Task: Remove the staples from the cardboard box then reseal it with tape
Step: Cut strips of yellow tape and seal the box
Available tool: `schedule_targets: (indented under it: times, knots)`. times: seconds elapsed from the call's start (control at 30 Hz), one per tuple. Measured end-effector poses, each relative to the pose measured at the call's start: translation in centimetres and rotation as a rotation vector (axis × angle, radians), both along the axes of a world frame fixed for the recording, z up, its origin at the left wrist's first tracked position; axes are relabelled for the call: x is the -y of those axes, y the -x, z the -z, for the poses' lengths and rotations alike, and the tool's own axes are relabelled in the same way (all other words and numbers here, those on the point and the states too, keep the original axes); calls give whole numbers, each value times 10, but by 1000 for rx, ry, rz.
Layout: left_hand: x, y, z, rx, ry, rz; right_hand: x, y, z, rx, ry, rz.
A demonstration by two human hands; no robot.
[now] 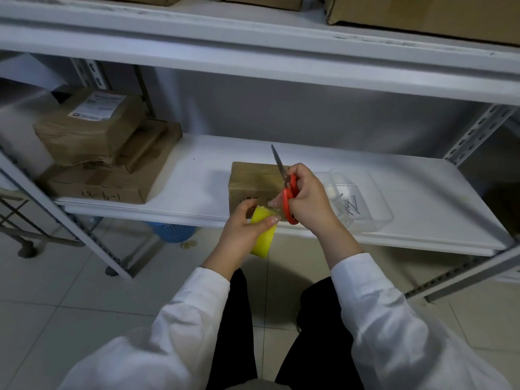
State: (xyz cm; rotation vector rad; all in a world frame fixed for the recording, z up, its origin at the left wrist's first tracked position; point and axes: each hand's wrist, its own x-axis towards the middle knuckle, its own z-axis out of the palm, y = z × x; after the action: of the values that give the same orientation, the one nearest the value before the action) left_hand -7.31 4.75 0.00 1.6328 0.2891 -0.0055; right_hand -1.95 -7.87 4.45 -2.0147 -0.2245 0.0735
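Observation:
A small cardboard box (pixel 253 181) stands on the white shelf (pixel 197 178), near its front edge. My left hand (pixel 242 232) grips a yellow roll of tape (pixel 263 235) just in front of the box. My right hand (pixel 309 198) holds red-handled scissors (pixel 289 192), blades closed and pointing up and away over the box. The fingertips of my right hand touch the tape roll's top edge. The box's right front corner is hidden behind my hands.
A clear plastic tray (pixel 374 198) with several metal pieces sits right of the box. Stacked brown parcels (pixel 98 153) fill the shelf's left end. An upper shelf (pixel 253 52) hangs overhead. A blue basket (pixel 174 230) stands on the tiled floor below.

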Motion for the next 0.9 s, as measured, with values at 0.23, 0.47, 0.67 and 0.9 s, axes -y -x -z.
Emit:
schedule_targets:
  times: [0.23,0.47,0.67,0.9]
  knots:
    - [12,-5,2,-92,-125,-38,6,-4,-1,52,15,-3]
    - [31,-7,-6,-69,21,3,25,-25,-9,48,23,43]
    - [48,-23,-2,-108,11,-58,40,-41,-1,-27,-10,48]
    - [61,-41,2,-158,-7,-166,42,-56,15,-57,-89,62]
